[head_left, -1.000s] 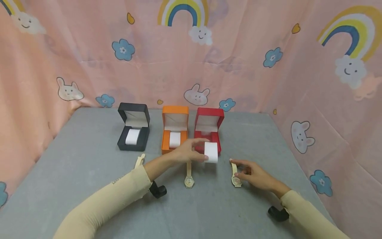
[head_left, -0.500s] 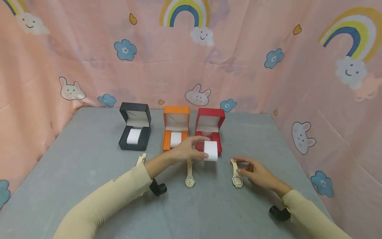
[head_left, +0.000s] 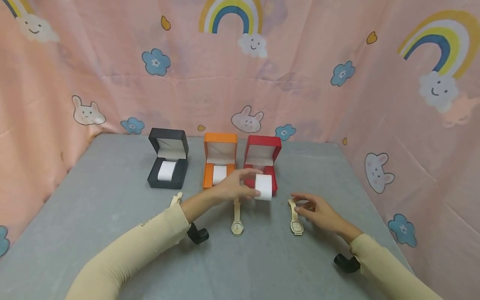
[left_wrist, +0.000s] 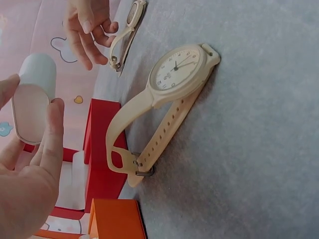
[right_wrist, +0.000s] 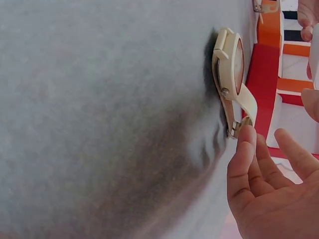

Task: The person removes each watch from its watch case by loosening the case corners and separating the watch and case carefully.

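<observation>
My left hand [head_left: 234, 186] pinches a white watch cushion [head_left: 264, 187] between thumb and fingers, held in front of the open red watch box [head_left: 263, 141]. In the left wrist view the oval end of the cushion faces the camera. My right hand [head_left: 318, 212] is beside a cream watch [head_left: 296, 227] with a squarish face, fingers loosely spread and fingertips right at its buckle end. That watch lies on the table with its strap looped. A second cream watch [left_wrist: 175, 69], round-faced and buckled, lies below my left wrist.
Left of the red box stand an orange box [head_left: 220, 138] and a black box [head_left: 168, 134], both open with white cushions inside. A third cream strap [head_left: 176, 199] is partly hidden by my left sleeve. Pink printed curtain [head_left: 300, 91] surrounds the grey table [head_left: 262, 266].
My right hand has risen slightly along the watch strap toward its buckle end, its thumb shifting away from the watch face. My left hand has lifted the cushion slightly toward the red box.
</observation>
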`<act>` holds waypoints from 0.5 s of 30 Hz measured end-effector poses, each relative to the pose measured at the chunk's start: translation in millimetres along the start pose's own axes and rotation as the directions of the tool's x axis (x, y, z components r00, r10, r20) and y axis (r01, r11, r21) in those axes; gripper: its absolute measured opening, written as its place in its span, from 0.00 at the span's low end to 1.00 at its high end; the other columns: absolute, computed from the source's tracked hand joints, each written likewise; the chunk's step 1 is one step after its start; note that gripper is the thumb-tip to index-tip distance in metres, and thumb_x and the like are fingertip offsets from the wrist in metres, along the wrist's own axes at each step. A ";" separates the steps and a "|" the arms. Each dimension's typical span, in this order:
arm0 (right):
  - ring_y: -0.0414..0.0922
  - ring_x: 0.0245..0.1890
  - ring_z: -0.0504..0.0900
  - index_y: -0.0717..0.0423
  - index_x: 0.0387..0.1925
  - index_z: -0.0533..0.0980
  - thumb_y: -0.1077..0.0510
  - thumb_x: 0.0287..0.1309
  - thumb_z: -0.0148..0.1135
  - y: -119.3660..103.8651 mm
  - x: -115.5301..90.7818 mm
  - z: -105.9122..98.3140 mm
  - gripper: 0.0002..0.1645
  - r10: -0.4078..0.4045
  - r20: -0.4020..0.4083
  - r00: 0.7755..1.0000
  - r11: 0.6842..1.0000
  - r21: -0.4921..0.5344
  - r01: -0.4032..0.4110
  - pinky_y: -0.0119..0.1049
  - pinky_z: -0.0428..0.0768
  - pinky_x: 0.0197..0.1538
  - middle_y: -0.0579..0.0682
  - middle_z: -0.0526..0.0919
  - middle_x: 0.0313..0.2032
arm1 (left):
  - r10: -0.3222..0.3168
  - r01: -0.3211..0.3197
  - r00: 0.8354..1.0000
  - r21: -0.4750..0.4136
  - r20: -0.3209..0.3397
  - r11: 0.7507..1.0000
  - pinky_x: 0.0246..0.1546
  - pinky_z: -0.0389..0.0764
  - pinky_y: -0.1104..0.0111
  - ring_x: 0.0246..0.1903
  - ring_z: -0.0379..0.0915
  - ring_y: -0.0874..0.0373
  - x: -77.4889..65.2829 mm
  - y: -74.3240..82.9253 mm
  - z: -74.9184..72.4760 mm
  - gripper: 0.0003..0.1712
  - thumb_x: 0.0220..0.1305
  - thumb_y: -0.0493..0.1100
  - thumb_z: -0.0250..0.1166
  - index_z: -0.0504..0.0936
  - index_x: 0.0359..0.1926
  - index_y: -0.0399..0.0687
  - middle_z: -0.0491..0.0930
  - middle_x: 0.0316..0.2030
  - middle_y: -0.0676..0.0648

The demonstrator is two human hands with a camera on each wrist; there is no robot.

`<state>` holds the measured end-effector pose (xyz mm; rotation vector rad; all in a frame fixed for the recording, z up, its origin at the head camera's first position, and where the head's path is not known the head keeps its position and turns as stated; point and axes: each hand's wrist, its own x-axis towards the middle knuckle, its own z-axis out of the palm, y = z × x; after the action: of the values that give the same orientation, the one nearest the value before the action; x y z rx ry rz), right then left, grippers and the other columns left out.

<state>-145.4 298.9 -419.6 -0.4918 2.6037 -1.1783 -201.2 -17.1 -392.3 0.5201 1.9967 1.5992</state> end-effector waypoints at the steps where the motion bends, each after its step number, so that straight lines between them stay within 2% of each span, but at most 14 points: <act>1: 0.53 0.50 0.83 0.63 0.68 0.70 0.56 0.70 0.61 -0.2 0.8 -0.5 0.30 0.005 0.003 1.000 1.000 0.000 -0.005 0.34 0.82 0.40 0.66 0.78 0.61 | 0.004 -0.004 1.000 0.001 0.002 1.000 0.49 0.87 0.60 0.64 0.69 0.41 0.1 0.0 -0.6 0.37 0.63 0.41 0.71 0.70 0.72 0.55 0.67 0.71 0.46; 5: 0.55 0.51 0.83 0.63 0.69 0.69 0.56 0.70 0.60 -1.2 4.7 -3.5 0.30 0.025 0.010 1.000 1.000 0.007 -0.025 0.38 0.83 0.40 0.66 0.77 0.61 | 0.025 -0.025 1.000 0.010 0.011 1.000 0.48 0.87 0.62 0.68 0.64 0.38 1.8 -0.8 -2.7 0.37 0.63 0.40 0.71 0.70 0.72 0.54 0.66 0.72 0.46; 7: 0.55 0.51 0.83 0.62 0.69 0.69 0.57 0.70 0.60 -2.4 6.8 -5.1 0.30 0.031 0.010 0.999 0.999 0.005 -0.031 0.38 0.83 0.42 0.66 0.77 0.61 | 0.035 -0.035 0.999 0.020 0.012 0.999 0.47 0.87 0.63 0.67 0.66 0.39 2.7 -0.8 -3.4 0.37 0.63 0.40 0.71 0.70 0.71 0.54 0.66 0.73 0.46; 12: 0.55 0.50 0.84 0.62 0.69 0.69 0.57 0.70 0.61 -4.9 11.1 -7.6 0.30 0.016 0.002 1.000 1.000 -0.015 -0.016 0.36 0.82 0.45 0.66 0.78 0.61 | 0.044 -0.044 0.999 0.070 0.001 0.997 0.47 0.87 0.62 0.52 0.80 0.43 5.1 -0.1 -4.6 0.37 0.63 0.42 0.71 0.71 0.71 0.55 0.67 0.71 0.45; 15: 0.55 0.50 0.84 0.64 0.68 0.69 0.57 0.70 0.61 -4.7 13.2 -8.2 0.30 -0.016 -0.005 1.000 1.000 -0.021 0.016 0.34 0.82 0.45 0.67 0.78 0.61 | 0.044 -0.043 0.999 0.093 -0.011 0.995 0.46 0.87 0.62 0.44 0.83 0.47 6.4 0.6 -5.4 0.38 0.62 0.43 0.72 0.70 0.72 0.55 0.68 0.70 0.45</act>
<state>-159.3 296.4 -411.8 -0.5160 2.6235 -1.1597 -209.5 -17.3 -391.8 0.5941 2.0908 1.5443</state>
